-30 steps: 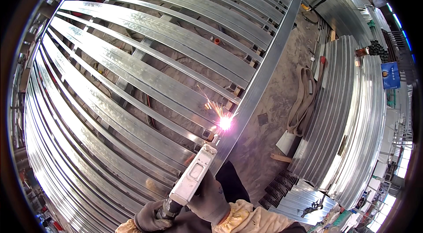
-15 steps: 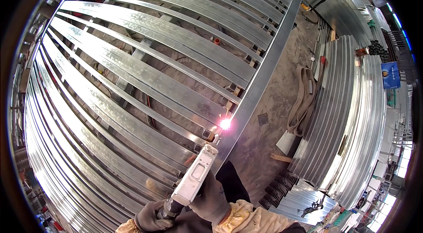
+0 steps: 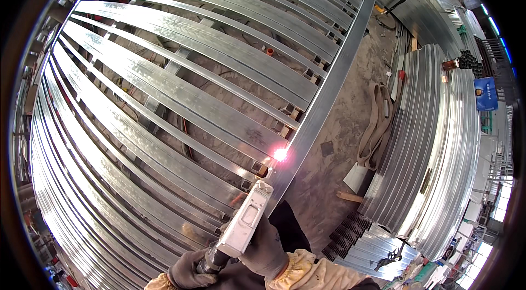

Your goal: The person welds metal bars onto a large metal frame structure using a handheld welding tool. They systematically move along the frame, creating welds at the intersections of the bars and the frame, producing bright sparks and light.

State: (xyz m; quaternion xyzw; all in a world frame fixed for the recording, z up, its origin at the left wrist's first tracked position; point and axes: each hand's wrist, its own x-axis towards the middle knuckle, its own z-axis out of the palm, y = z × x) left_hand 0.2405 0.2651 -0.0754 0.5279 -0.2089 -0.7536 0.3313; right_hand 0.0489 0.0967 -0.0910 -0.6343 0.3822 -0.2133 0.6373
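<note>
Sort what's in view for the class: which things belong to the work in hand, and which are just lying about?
In the work:
white handheld tool, gripped by the left hand and right hand
long edge bar
wide slat ending near the glow

Apparently just lying about:
looped brown strap
short wood piece
pale flat piece

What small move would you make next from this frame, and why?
Probably ease the white torch a touch along the joint: a pinkish-white glow burns just beyond its tip, where a wide metal slat meets the long edge rail, and the left hand and right hand both grip it.
</note>
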